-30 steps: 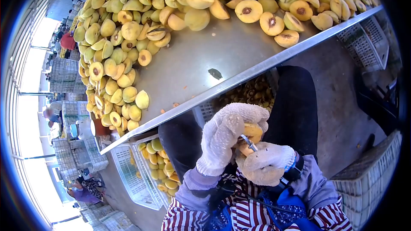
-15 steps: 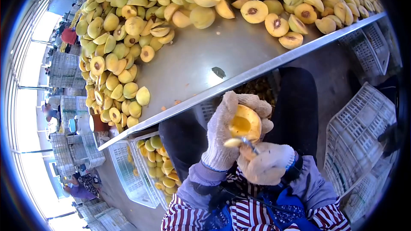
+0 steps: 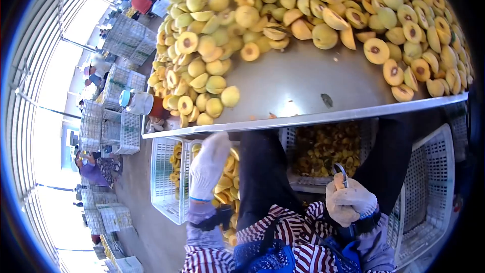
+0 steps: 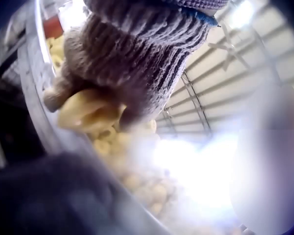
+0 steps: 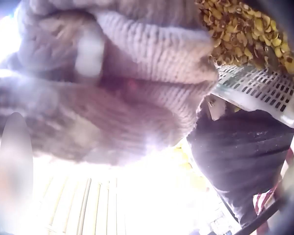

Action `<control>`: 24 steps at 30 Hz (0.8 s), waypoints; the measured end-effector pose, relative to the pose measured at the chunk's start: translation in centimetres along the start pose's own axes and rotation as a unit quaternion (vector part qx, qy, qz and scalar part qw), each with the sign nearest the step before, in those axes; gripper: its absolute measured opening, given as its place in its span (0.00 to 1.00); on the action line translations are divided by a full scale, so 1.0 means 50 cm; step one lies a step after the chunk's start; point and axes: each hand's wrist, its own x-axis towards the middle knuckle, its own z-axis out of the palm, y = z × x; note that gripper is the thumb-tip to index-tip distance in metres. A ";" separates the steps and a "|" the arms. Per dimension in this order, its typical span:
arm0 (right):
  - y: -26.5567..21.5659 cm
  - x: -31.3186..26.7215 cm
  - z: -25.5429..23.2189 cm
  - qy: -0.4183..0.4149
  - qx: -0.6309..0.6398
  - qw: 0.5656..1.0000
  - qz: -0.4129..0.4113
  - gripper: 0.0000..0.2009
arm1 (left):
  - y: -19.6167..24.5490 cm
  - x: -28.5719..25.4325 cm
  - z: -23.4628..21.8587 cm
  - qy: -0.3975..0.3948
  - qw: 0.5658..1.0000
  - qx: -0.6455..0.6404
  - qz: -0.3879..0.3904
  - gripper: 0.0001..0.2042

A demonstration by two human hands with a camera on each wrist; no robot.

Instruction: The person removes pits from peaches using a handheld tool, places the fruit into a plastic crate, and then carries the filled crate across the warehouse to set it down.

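Observation:
The gloved left hand (image 3: 209, 166) is over the crate of yellow fruit halves (image 3: 231, 172), at the metal table's near edge. In the left wrist view its fingers (image 4: 52, 99) curl round a hollowed fruit half (image 4: 85, 111); the head view hides this piece behind the glove. The gloved right hand (image 3: 348, 203) grips a small tool with a curved metal loop (image 3: 340, 170) above the person's leg. In the right wrist view the right hand (image 5: 122, 83) is blurred, and the tool cannot be made out clearly.
Fruit halves (image 3: 323, 35) pile over the back and left of the metal table (image 3: 283, 78), whose raised rim (image 3: 303, 119) crosses above the legs. Between the knees stands a crate of scraps (image 3: 328, 146). White crates (image 3: 427, 192) are at right, with people and stacked crates farther left.
The left hand has moved left and away from the right hand, taking the fruit half with it. The right hand has moved right with the tool, and the head view has shifted.

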 end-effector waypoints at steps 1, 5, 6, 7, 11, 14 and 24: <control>0.001 0.006 0.004 -0.004 -0.027 1.000 -0.006 0.21 | -0.031 0.000 -0.034 -0.018 0.991 0.118 0.058 0.17; -0.003 0.026 0.025 0.023 -0.056 0.998 -0.003 0.21 | -0.010 0.075 -0.094 -0.002 0.982 0.186 -0.024 0.20; -0.007 0.031 0.031 0.046 -0.065 0.997 0.001 0.21 | -0.003 0.109 -0.103 0.015 0.982 0.137 -0.125 0.21; -0.004 0.033 0.027 0.052 -0.073 0.996 -0.003 0.19 | -0.023 0.149 -0.109 0.025 0.982 0.153 -0.108 0.23; 0.006 0.048 -0.002 0.098 -0.052 0.994 0.009 0.16 | -0.152 0.335 -0.112 0.062 0.950 0.305 -0.030 0.33; 0.004 0.069 -0.005 0.110 -0.043 0.993 0.025 0.15 | -0.193 0.414 -0.073 0.057 0.910 0.409 -0.040 0.35; 0.007 0.100 0.003 0.152 -0.071 0.984 0.064 0.15 | -0.091 0.259 -0.026 -0.096 0.973 0.211 -0.004 0.22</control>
